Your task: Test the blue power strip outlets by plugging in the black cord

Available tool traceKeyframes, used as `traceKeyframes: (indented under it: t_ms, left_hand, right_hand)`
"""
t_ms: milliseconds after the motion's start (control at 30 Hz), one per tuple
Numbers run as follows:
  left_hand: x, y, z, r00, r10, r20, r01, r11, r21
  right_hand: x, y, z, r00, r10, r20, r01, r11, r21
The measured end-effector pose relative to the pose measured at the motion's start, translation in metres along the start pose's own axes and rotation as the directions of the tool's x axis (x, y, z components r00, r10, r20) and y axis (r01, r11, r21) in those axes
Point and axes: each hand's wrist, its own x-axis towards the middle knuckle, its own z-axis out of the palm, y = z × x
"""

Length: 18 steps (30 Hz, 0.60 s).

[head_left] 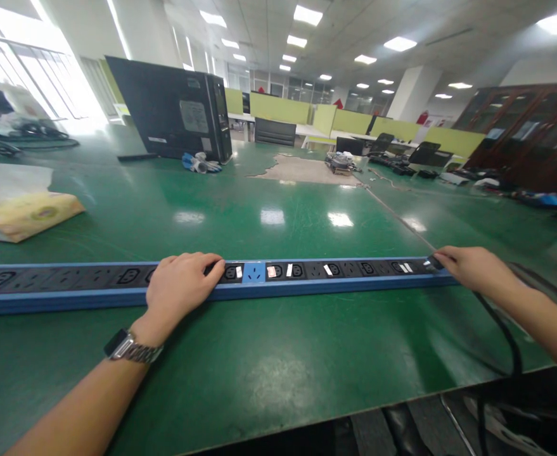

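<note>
Left hand (pixel 180 285) lies flat on the power strip (pixel 307 278), hiding sockets; right hand (pixel 468 267) seemingly pinches its end.

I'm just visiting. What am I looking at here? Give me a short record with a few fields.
Surface: green table
Main thing: long blue power strip lying flat across the table
Left hand: resting palm down on the strip's middle, a wristwatch on that wrist
Right hand: fingertips touching the strip's right end, where a black cable leaves
Farther off: black computer tower, yellow packet
</note>
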Motion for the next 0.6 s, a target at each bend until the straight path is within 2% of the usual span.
traceKeyframes:
  t_ms: [133,200,267,367,433,500,600]
  left_hand:
    - [0.000,0.000,-0.001,1.000,-0.002,-0.002,0.002,1.000,-0.012]
    - [0.000,0.000,-0.001,1.000,-0.004,-0.003,0.004,1.000,-0.015]
    - [0.000,0.000,0.000,1.000,-0.002,0.001,0.002,1.000,-0.014]
    - [0.000,0.000,0.001,1.000,0.000,0.000,0.000,1.000,-0.005]
    - [0.000,0.000,0.001,1.000,-0.006,-0.008,0.006,1.000,0.001]
    - [0.000,0.001,0.000,1.000,-0.010,-0.007,0.010,1.000,0.003]
    - [0.000,0.000,0.000,1.000,0.000,0.006,0.000,1.000,-0.008]
  right_hand:
    - [0.002,-0.014,-0.007,0.992,-0.082,0.090,0.090,0.992,-0.084]
    - [-0.001,-0.018,-0.012,0.993,-0.067,0.101,0.075,0.995,-0.070]
    - [-0.006,-0.020,-0.018,0.998,0.001,0.063,0.002,0.999,-0.045]
    - [-0.014,-0.029,-0.027,0.992,0.095,-0.083,-0.094,0.995,0.011]
    - [-0.017,-0.044,-0.033,0.992,0.043,-0.120,-0.030,0.993,0.114]
    - [-0.018,-0.064,-0.039,0.993,-0.082,-0.090,0.099,0.972,0.214]
    - [-0.017,-0.093,-0.046,0.983,-0.173,-0.067,0.183,0.960,0.211]
